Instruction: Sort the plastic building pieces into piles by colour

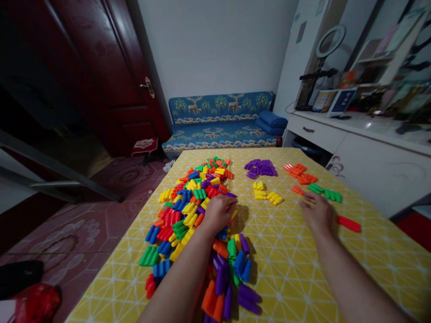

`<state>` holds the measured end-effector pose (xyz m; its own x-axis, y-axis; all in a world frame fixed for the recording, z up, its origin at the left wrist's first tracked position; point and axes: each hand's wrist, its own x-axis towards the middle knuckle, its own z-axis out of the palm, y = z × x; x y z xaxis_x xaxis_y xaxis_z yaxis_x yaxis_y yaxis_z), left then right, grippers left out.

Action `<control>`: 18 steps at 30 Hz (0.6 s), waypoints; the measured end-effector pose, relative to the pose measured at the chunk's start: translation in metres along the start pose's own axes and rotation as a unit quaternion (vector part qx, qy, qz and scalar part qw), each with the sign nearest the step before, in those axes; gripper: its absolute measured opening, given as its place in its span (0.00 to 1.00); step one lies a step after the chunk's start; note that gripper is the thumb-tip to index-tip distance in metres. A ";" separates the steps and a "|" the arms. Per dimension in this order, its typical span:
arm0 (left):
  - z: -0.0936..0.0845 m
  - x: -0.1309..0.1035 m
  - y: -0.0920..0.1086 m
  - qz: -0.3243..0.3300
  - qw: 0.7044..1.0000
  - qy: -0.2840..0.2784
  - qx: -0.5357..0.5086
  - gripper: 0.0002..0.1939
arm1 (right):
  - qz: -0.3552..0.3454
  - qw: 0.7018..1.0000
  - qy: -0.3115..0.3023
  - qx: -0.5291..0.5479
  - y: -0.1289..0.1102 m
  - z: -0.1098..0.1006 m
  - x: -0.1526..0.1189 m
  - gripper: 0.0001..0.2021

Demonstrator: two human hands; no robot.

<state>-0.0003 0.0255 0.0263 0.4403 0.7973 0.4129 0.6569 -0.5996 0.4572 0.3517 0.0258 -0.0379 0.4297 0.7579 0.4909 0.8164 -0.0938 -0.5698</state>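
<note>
A big mixed heap of small ribbed plastic pieces point(171, 217) in several colours covers the left side of the table. My left hand point(220, 213) rests over the heap's right edge, fingers curled together; what they hold is hidden. A purple piece point(231, 194) lies just beyond its knuckles. At the right, my right hand point(316, 213) has thumb and forefinger closed at the near end of an orange plastic piece point(296, 189). Beside that hand lie green pieces point(332, 195) and a long red piece point(349, 223). More orange pieces point(296, 169) lie farther back.
Purple pieces point(261, 168) form a group near the table's far edge, with yellow pieces point(269, 196) in front. A yellow patterned cloth point(279, 269) covers the table. Beyond stand a blue sofa point(218, 130) and, at right, a white dresser point(370, 152).
</note>
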 end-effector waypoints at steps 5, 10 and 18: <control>0.000 0.000 0.000 0.002 1.000 -0.001 -0.002 0.13 | -0.015 0.999 -0.044 -0.011 -0.010 0.005 0.006 0.12; 0.000 0.000 0.000 0.004 1.000 0.003 -0.009 0.13 | -0.082 0.980 -0.116 -0.140 -0.017 0.018 0.032 0.19; 0.001 -0.001 -0.002 0.010 1.000 0.004 -0.016 0.13 | -0.076 0.952 -0.194 -0.225 -0.019 0.037 0.054 0.27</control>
<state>-0.0015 0.0266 0.0243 0.4488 0.7844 0.4282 0.6278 -0.6177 0.4736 0.3454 0.0924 -0.0250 0.1891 0.9582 0.2149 0.9781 -0.1643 -0.1280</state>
